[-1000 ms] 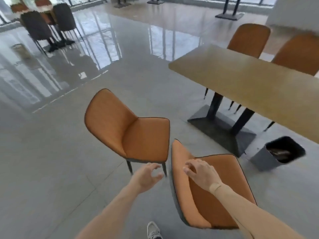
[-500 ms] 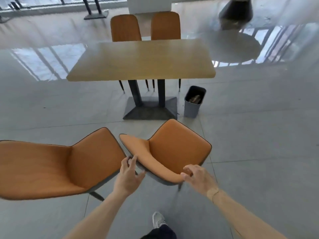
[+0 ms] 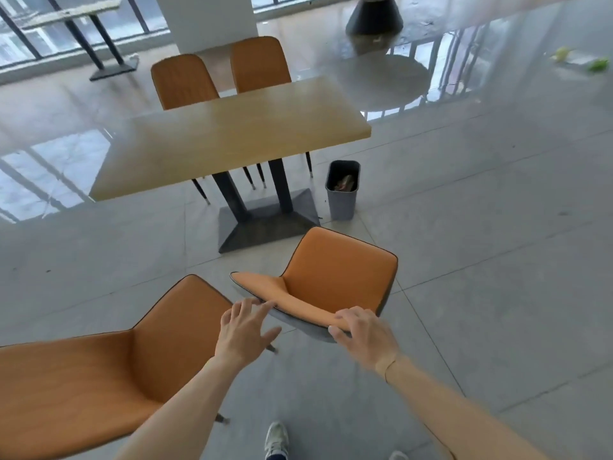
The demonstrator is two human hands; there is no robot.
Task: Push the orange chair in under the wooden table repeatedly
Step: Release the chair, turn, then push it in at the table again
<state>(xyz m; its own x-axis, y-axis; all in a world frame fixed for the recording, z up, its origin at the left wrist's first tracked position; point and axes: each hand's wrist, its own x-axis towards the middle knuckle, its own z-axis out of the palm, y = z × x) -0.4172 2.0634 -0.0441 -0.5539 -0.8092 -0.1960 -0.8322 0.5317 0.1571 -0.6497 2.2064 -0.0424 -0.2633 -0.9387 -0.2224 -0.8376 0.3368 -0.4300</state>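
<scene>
Orange upholstery fills the lower half of the frame: the orange chair (image 3: 335, 287) being worked stands at lower centre, its seat facing the wooden bench (image 3: 229, 141) in the upper middle, its backrest top edge nearest the camera. It is well clear of the bench, out on the grey floor (image 3: 497, 244), not yet under the top.

The right hand (image 3: 363, 332) is the working grip: its fingers curl over the right end of the backrest edge and its thumb sits on the grey back shell, so it holds the chair. The left hand (image 3: 243, 330) has its fingers spread and nearly straight, fingertips at or just touching the left part of the same edge; it does not grip anything.

A second chair (image 3: 109, 370) sits at lower left, just beside the first, with its seat corner close under the left hand. Two more chairs (image 3: 219, 73) are tucked in on the far side of the bench. A grey bin (image 3: 343, 190) stands on the floor just right of the dark pedestal base (image 3: 268, 217), between the bench and the chair.

My reading is that the step in hand is taking hold of the backrest before a push. The next move probably calls for the left hand to close on the edge, then an even push from both hands toward the bench, steering the seat left of the bin and stopping before the front legs meet the pedestal base. An uneven push would likely swing the chair toward the bin or into its neighbour.
</scene>
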